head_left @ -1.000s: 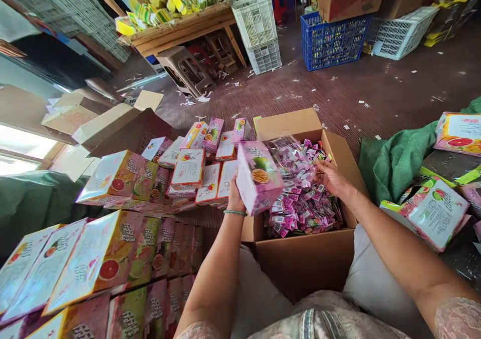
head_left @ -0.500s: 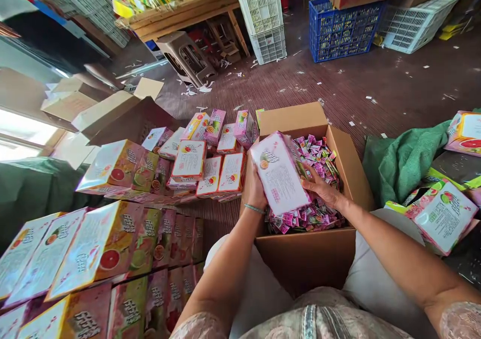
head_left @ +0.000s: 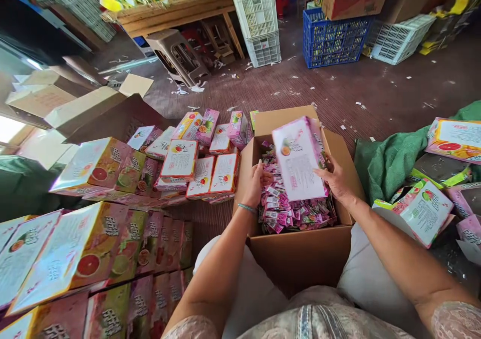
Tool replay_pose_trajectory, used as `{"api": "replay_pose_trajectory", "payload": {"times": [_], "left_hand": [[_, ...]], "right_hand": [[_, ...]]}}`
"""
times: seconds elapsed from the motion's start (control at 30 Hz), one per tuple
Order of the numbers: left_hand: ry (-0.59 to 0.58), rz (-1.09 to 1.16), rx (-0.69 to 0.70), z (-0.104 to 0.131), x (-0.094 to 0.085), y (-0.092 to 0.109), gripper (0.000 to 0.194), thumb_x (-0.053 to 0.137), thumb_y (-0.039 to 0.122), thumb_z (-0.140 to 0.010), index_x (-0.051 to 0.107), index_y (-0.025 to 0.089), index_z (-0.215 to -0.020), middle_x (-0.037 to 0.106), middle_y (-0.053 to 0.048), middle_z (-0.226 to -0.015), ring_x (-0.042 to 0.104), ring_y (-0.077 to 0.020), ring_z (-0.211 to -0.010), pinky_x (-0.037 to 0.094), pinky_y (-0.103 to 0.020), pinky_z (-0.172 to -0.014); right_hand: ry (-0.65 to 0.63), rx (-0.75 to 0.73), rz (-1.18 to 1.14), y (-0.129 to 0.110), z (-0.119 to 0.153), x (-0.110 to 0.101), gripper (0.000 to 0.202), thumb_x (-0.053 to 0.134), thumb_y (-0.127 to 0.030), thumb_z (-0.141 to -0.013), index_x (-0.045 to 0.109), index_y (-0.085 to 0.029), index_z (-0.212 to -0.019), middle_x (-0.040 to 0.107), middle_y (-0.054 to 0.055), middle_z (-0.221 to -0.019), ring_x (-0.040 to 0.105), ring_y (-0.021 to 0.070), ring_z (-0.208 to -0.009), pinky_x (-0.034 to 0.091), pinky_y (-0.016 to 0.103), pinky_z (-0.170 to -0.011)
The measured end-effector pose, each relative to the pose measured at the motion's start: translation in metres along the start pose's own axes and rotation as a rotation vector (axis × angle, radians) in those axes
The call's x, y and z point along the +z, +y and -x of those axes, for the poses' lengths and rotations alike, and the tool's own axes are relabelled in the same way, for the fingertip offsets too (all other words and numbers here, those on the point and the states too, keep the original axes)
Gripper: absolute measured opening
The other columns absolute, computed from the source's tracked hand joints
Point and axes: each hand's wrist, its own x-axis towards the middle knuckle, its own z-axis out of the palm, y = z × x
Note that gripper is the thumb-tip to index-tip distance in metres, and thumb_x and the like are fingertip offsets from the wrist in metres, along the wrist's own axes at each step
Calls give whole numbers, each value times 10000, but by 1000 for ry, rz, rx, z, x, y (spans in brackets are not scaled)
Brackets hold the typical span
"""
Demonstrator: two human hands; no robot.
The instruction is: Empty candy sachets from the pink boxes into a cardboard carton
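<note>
A white and pink printed box (head_left: 296,158) is tilted above the large open cardboard carton (head_left: 300,235). My right hand (head_left: 334,179) grips it by its right side, thumb on the white face and fingers behind. My left hand (head_left: 258,183) is apart from the box, over the carton's left side, its fingers loosely held out with nothing in them. Many small pink and purple sachets (head_left: 280,206) fill the carton between my knees. Whether anything is inside the held box is hidden from this angle.
Similar printed boxes (head_left: 179,158) lie piled left of the carton, with stacked rows (head_left: 56,251) nearer me. On the right are a green cloth (head_left: 393,158) and more boxes (head_left: 424,211). Behind stand white crates (head_left: 263,48), a blue crate (head_left: 332,41) and a plastic stool (head_left: 176,53).
My left hand has let go of the printed box and moved off its left side. The box, in my right hand, has shifted right and up. The view has turned slightly right.
</note>
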Motion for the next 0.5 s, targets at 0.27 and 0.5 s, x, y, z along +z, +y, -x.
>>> {"api": "replay_pose_trajectory", "payload": {"times": [0.27,0.5], "left_hand": [[52,-177,-49,3,-17,9,765,870,819,-480,642,177,-829,668,-8,-647,579,-118,-571,441,-247,-587],[41,-359,-102,2,-36,1,835,869,857,-363,663,175,-798,666,-9,-631,562,-133,-570,431,-258,-553]], "right_hand": [[507,-215,303,-3,-1,-69,670,864,-536,-661,640,-181,-1183,746,98,-1101,688,250,-913,571,400,-852],[572,-604,1106,2,25,-100,232,626,-313,-892,632,-180,-1082,698,119,-962,648,288,-931,519,420,-851]]}}
